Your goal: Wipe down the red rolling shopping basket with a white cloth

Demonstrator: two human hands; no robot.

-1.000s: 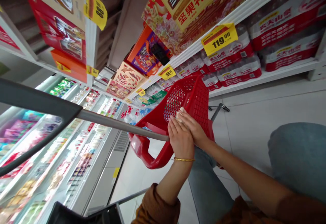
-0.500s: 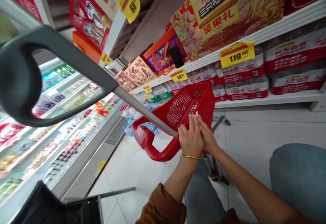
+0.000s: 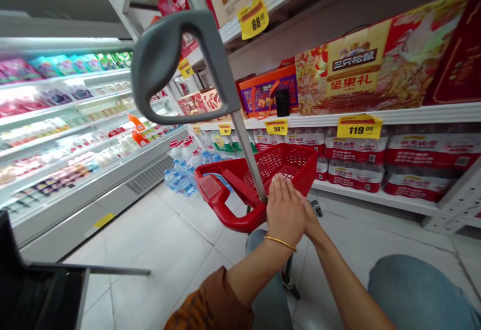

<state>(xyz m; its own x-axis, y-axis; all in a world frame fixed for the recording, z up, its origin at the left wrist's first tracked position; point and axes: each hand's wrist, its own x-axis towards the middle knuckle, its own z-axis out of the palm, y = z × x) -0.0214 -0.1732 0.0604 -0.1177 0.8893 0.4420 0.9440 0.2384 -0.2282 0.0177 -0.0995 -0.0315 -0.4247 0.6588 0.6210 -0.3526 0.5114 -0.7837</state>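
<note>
My left hand (image 3: 285,210), with a gold bracelet (image 3: 280,241) on its wrist, is held flat with straight fingers, laid against my right hand (image 3: 311,220). The right hand is mostly hidden behind it, palm to palm. Nothing shows between them. Both hands are at the near rim of a red wheeled shopping basket (image 3: 296,162). The basket's metal pole (image 3: 250,159) rises just left of my fingers to a grey loop handle (image 3: 161,64). A red carry handle (image 3: 216,197) sticks out at the basket's near left.
Shelves on the right hold packs of bottled water (image 3: 356,170), gift boxes (image 3: 266,92) and yellow price tags (image 3: 358,127). A lit chiller case (image 3: 56,134) runs along the left. A black object (image 3: 37,290) sits at lower left. White tiled floor (image 3: 161,240) lies between; my knee (image 3: 421,290) is at lower right.
The view has swung level, so the grey handle now stands upright. My hands have stayed pressed together at the basket's rim.
</note>
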